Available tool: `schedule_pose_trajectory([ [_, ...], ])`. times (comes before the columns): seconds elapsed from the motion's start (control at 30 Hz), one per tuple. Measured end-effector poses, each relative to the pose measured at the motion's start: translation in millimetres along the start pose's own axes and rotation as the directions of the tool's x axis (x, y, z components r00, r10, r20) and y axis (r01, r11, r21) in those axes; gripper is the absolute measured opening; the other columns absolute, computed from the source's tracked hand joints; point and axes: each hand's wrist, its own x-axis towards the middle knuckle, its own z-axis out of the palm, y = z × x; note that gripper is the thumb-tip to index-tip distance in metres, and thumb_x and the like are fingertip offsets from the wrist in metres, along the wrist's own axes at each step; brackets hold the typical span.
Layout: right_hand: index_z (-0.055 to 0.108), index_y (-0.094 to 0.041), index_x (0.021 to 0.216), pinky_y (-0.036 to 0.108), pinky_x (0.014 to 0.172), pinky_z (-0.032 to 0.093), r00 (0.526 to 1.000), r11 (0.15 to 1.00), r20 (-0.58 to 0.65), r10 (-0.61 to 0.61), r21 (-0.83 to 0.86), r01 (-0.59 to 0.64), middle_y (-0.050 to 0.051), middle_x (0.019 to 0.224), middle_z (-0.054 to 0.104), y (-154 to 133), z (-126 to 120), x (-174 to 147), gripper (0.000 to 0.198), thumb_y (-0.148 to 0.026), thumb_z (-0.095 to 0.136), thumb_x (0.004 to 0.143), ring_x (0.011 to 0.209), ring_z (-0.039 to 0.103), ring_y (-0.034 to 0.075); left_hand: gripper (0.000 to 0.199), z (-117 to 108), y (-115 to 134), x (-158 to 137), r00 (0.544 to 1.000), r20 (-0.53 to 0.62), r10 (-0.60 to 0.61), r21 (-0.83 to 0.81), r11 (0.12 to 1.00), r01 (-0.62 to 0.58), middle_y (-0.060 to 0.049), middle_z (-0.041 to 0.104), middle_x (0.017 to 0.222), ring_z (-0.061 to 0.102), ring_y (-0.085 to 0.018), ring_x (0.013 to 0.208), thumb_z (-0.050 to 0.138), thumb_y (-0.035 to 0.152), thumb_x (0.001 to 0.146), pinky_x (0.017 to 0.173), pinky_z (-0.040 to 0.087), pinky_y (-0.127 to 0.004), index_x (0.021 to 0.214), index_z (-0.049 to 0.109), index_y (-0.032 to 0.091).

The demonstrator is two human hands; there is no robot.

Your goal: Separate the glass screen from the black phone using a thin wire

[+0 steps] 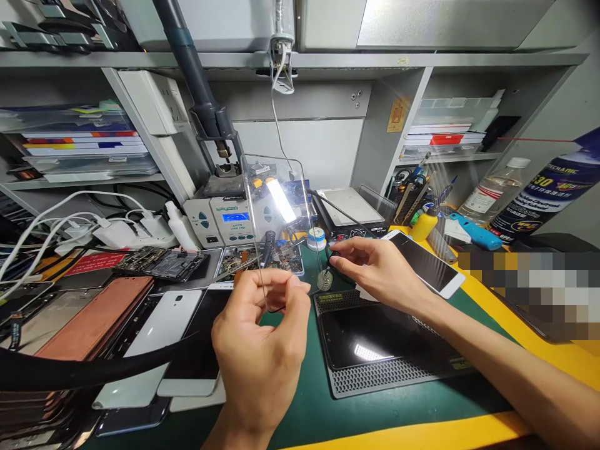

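Note:
My left hand (267, 337) pinches the lower edge of a clear glass screen protector (255, 187), which stands upright and catches a bright reflection of a light. My right hand (375, 265) is closed at the fingertips near the sheet's lower right edge, beside something small and dark; what it grips, if anything, I cannot make out. Below the right hand and wrist, a black phone (365, 337) lies screen up on a grey perforated mat (365, 381), with a light reflected on its glass. A small round metal-looking container (325, 280) sits behind the mat, seen next to the sheet's edge.
Phones and phone parts, including a white phone (157, 331), are stacked at left. A tray of small parts (293, 265), a soldering station (227, 219) and a heating plate (351, 206) stand behind. At right are a white-framed phone (424, 259), bottles and a spray can (544, 187).

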Motion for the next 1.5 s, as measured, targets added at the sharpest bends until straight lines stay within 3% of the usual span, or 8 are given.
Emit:
schedule_pose_trajectory([
  [0.23, 0.076, -0.018, 0.108, 0.028, 0.059, 0.043, 1.0, 1.0, -0.021, -0.007, 0.005, 0.007, 0.001, 0.079, 0.071, -1.2, 0.2, -0.5, 0.031, -0.039, 0.067, 0.087, 0.065, 0.057, 0.015, 0.008, -1.4, 1.8, -0.5, 1.0, -0.006, -0.004, 0.011, 1.0, 0.004, 0.002, 0.075, 0.075, 0.071, -0.015, 0.063, 0.07, 0.027, 0.084, 0.061, 0.058, -0.026, 0.083, 0.065, 0.022],
  [0.57, 0.074, -0.018, 0.108, 0.03, 0.065, 0.051, 1.0, 0.999, 0.007, -0.009, 0.038, 0.009, 0.005, 0.089, 0.075, 4.8, 1.5, -0.4, 0.031, -0.04, 0.066, 0.089, 0.072, 0.065, 0.018, 0.01, -2.0, 1.4, -0.8, 0.999, -0.019, -0.025, 0.003, 1.0, 0.025, 0.0, 0.075, 0.075, 0.07, -0.016, 0.063, 0.071, 0.029, 0.084, 0.061, 0.058, -0.027, 0.082, 0.066, 0.021],
  [0.97, 0.076, -0.019, 0.102, 0.03, 0.061, 0.048, 0.998, 0.999, -0.039, -0.053, -0.002, 0.053, 0.002, 0.079, 0.074, -0.1, -1.5, -3.8, 0.025, -0.038, 0.067, 0.088, 0.066, 0.062, 0.017, 0.011, -0.5, 6.7, -0.5, 0.999, -0.011, -0.049, -0.017, 0.999, 0.049, -0.001, 0.076, 0.075, 0.071, -0.017, 0.061, 0.071, 0.031, 0.083, 0.06, 0.059, -0.029, 0.083, 0.066, 0.021],
  [1.03, 0.075, -0.019, 0.103, 0.031, 0.064, 0.051, 0.996, 0.995, -0.075, -0.05, 0.078, 0.056, 0.004, 0.085, 0.076, -4.1, -6.3, -6.7, 0.026, -0.039, 0.069, 0.088, 0.072, 0.066, 0.019, 0.012, -1.4, 6.2, 0.0, 0.999, -0.01, -0.048, -0.015, 0.999, 0.048, -0.001, 0.076, 0.075, 0.071, -0.017, 0.06, 0.07, 0.032, 0.083, 0.06, 0.059, -0.029, 0.082, 0.065, 0.021],
  [1.13, 0.075, -0.019, 0.1, 0.031, 0.07, 0.057, 0.992, 0.935, -0.128, -0.006, 0.35, 0.051, 0.006, 0.09, 0.078, -15.0, -15.9, -15.9, 0.026, -0.04, 0.076, 0.084, 0.078, 0.071, 0.02, 0.014, -3.2, 5.2, 1.0, 0.999, -0.004, -0.04, 0.003, 0.999, 0.04, -0.002, 0.076, 0.075, 0.071, -0.017, 0.059, 0.07, 0.034, 0.084, 0.059, 0.059, -0.028, 0.082, 0.065, 0.021],
  [1.27, 0.076, -0.024, 0.093, 0.025, 0.062, 0.059, 0.978, 0.838, -0.21, 0.009, 0.535, 0.108, 0.0, 0.077, 0.076, -30.1, -22.7, -34.1, 0.016, -0.03, 0.082, 0.08, 0.065, 0.07, 0.014, 0.016, -3.8, 5.4, 1.3, 0.997, 0.025, -0.068, 0.005, 0.998, 0.068, -0.002, 0.076, 0.075, 0.071, -0.017, 0.06, 0.07, 0.036, 0.085, 0.057, 0.059, -0.027, 0.082, 0.065, 0.021],
  [1.5, 0.075, -0.034, 0.101, 0.023, 0.065, 0.058, 0.936, 0.923, -0.305, -0.174, 0.281, 0.263, -0.003, 0.086, 0.076, -34.8, -17.5, -53.7, 0.021, -0.022, 0.078, 0.084, 0.072, 0.069, 0.013, 0.017, 3.4, 16.0, -4.4, 0.987, -0.046, -0.151, -0.027, 0.988, 0.15, 0.0, 0.075, 0.074, 0.07, -0.015, 0.06, 0.071, 0.037, 0.082, 0.06, 0.057, -0.026, 0.082, 0.064, 0.022],
])
